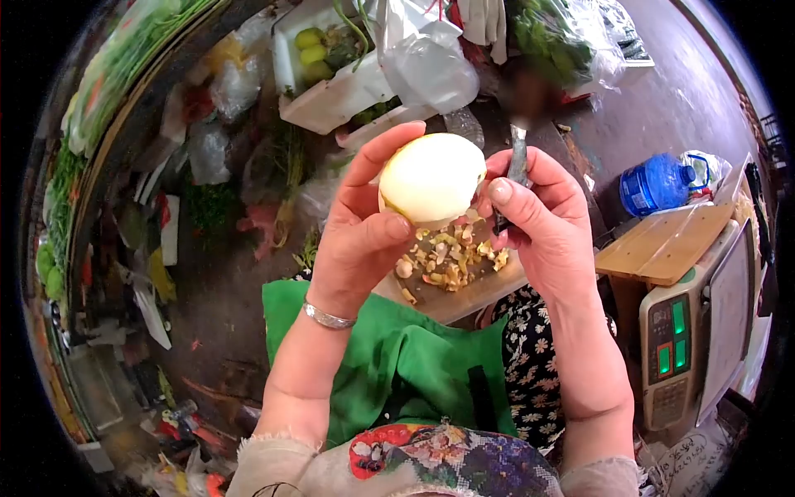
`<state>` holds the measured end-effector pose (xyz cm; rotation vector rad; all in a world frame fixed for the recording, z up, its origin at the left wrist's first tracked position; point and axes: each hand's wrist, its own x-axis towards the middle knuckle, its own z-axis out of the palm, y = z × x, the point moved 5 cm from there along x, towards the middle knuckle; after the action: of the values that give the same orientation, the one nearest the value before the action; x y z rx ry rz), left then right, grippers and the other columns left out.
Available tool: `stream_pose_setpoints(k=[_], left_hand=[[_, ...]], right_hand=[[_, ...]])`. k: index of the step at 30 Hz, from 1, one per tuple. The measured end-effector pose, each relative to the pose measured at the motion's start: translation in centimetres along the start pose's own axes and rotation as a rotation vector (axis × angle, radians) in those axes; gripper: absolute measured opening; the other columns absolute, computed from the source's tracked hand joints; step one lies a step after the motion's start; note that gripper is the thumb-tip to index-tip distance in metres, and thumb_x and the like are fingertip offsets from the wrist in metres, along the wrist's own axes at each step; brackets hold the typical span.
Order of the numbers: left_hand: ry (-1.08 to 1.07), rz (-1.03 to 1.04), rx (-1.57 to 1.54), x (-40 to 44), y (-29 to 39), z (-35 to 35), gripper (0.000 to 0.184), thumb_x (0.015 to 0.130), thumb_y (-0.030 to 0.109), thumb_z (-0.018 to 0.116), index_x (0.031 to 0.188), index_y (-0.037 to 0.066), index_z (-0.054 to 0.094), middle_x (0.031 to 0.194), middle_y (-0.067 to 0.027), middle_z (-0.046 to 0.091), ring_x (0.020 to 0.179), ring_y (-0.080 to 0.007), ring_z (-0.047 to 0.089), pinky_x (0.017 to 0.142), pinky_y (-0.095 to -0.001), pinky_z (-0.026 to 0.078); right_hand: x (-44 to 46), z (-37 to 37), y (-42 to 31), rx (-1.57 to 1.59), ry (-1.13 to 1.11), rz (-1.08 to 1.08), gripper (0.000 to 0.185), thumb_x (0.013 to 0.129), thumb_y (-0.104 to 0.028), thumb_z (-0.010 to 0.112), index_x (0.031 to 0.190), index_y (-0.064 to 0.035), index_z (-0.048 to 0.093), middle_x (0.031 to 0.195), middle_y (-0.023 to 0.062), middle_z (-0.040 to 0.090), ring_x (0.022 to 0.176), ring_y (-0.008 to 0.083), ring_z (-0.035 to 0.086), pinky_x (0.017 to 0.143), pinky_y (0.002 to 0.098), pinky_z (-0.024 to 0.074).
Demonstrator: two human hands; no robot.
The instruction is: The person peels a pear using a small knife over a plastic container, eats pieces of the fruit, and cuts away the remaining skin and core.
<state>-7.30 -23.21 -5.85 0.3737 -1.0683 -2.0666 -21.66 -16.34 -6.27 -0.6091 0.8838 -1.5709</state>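
My left hand (364, 219) is closed around a pale, smooth, peeled round fruit or vegetable (435, 174), with the thumb in front and the fingers behind. A yellowish patch shows at its lower left edge. In my right hand (538, 203), just beside it, is a narrow hand tool with a grey, worn handle (518, 157). Its upper end is blurred, so I cannot tell its exact kind. Below both hands, yellowish-brown peel scraps (451, 257) lie heaped in a shallow tray (455, 306) over my lap.
A white foam box (331, 103) with green fruit stands ahead, beside plastic bags (431, 70). On the right are a blue water jug (656, 184), a wooden board (662, 244) and a scale with lit green displays (669, 356). Leafy greens (124, 66) line the left edge.
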Motion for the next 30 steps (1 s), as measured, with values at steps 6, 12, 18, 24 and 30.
stream_pose_setpoints(k=[6,12,18,24,30], left_hand=[[-0.028,0.025,0.157,0.0,0.0,-0.1,0.081,0.068,0.013,0.076,0.138,0.004,0.035,0.132,-0.021,0.047,0.122,-0.0343,0.048,0.093,-0.0456,0.049],[-0.033,-0.009,0.155,0.1,0.2,-0.4,0.085,0.067,0.013,0.076,0.139,0.002,0.033,0.132,-0.0216,0.048,0.121,-0.0346,0.049,0.096,-0.046,0.047],[-0.119,0.029,0.123,0.0,0.4,-0.3,0.086,0.069,0.012,0.073,0.141,0.001,0.029,0.134,-0.0263,0.043,0.118,-0.037,0.051,0.092,-0.0489,0.048],[-0.116,0.01,0.047,-0.1,1.3,0.4,0.083,0.073,0.013,0.068,0.143,0.001,0.025,0.136,-0.0269,0.04,0.117,-0.0377,0.051,0.093,-0.0504,0.048],[-0.038,-0.004,0.071,0.0,1.5,-0.2,0.084,0.072,0.016,0.072,0.141,-0.001,0.027,0.128,-0.0234,0.05,0.106,-0.0376,0.058,0.088,-0.047,0.052]], right_hand=[[-0.1,-0.3,0.1,-0.024,0.008,0.031,0.014,0.085,-0.01,0.065,0.098,-0.0069,0.061,0.082,-0.0006,0.065,0.07,0.0046,0.061,0.049,0.0147,0.0446],[0.1,-0.7,0.3,-0.035,0.1,0.016,0.01,0.084,-0.01,0.065,0.093,-0.0075,0.061,0.077,-0.0028,0.061,0.066,0.0023,0.057,0.048,0.0154,0.0435],[0.2,-0.6,0.3,-0.162,0.193,0.003,0.009,0.085,-0.01,0.064,0.094,-0.0072,0.06,0.074,-0.0044,0.058,0.062,0.0007,0.051,0.048,0.0154,0.0397],[0.6,-1.0,1.2,-0.338,0.242,-0.006,0.009,0.086,-0.01,0.064,0.093,-0.0058,0.061,0.073,-0.004,0.057,0.061,0.0009,0.05,0.049,0.0165,0.0395],[0.5,-0.4,1.6,-0.476,0.183,-0.023,0.012,0.085,-0.007,0.065,0.094,-0.002,0.06,0.084,-0.0006,0.062,0.071,0.0036,0.054,0.061,0.0205,0.045]])
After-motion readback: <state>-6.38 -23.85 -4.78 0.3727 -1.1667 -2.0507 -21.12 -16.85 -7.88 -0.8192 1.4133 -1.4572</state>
